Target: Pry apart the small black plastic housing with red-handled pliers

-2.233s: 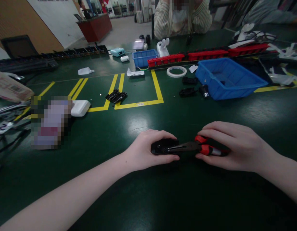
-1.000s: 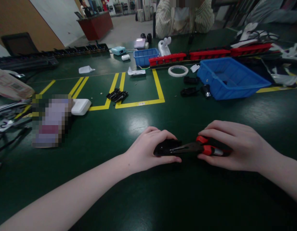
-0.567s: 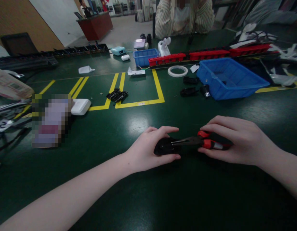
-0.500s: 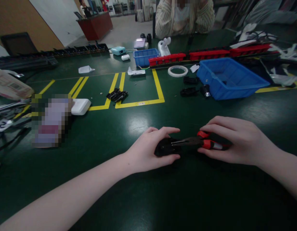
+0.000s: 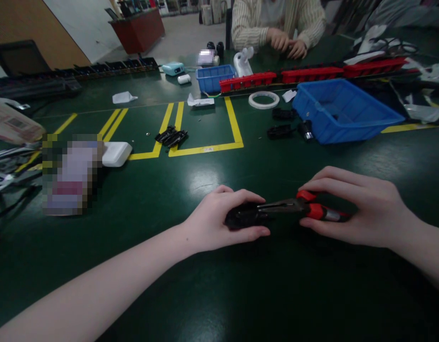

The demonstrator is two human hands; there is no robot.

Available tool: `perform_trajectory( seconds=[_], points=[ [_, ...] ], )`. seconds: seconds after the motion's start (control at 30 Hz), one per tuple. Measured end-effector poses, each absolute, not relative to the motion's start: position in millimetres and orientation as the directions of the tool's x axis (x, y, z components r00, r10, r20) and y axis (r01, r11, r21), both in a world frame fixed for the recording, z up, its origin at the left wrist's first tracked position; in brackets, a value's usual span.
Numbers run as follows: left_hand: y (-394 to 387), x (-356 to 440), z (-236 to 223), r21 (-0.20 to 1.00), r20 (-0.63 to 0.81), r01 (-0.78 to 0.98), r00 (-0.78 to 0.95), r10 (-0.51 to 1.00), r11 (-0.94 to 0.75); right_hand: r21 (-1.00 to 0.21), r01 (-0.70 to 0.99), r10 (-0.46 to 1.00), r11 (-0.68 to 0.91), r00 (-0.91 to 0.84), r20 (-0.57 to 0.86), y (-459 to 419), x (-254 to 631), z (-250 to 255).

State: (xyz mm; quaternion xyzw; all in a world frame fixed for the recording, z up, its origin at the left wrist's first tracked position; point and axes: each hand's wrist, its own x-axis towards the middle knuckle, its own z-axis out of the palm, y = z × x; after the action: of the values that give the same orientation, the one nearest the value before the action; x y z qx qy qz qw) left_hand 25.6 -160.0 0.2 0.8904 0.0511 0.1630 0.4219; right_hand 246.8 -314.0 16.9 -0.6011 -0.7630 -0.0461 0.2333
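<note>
My left hand [image 5: 219, 221] is wrapped round a small black part [image 5: 246, 216], thumb along the near side and fingers along the far side. What kind of part it is I cannot make out. Long-nose pliers [image 5: 285, 205] with red and black handles are gripped in my right hand [image 5: 361, 209]. Their dark jaws point left, and the tips reach the right end of the black part; whether they pinch it I cannot tell. Both hands are low over the dark green table [image 5: 205, 294].
A blue bin [image 5: 350, 114] stands at the right, with several black parts [image 5: 281, 131] beside it. A tape roll [image 5: 264, 99] lies behind them. More black pieces [image 5: 172, 136] lie near yellow tape lines. A phone [image 5: 71, 175] and white case [image 5: 116, 154] are left. Another person [image 5: 251, 23] sits opposite.
The pliers and my right hand have shifted slightly right, while my left hand keeps hold of the black part. The person opposite has lowered their hands to the table. The view has tilted slightly.
</note>
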Motion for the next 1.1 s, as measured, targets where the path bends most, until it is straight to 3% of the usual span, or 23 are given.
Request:
perform_trajectory(
  seconds=[0.57, 1.1],
  points=[
    [-159.3, 27.1, 3.2, 0.761, 0.320, -0.116, 0.923, 0.213, -0.638, -0.203, 0.934, 0.895, 0.295, -0.195, 0.402, -311.7, 246.0, 14.8],
    [-159.6, 26.5, 0.7, 0.767, 0.286, -0.119, 0.943, 0.170, -0.631, -0.202, 0.923, 0.902, 0.327, -0.241, 0.358, -313.0, 242.5, 16.3]
  ],
)
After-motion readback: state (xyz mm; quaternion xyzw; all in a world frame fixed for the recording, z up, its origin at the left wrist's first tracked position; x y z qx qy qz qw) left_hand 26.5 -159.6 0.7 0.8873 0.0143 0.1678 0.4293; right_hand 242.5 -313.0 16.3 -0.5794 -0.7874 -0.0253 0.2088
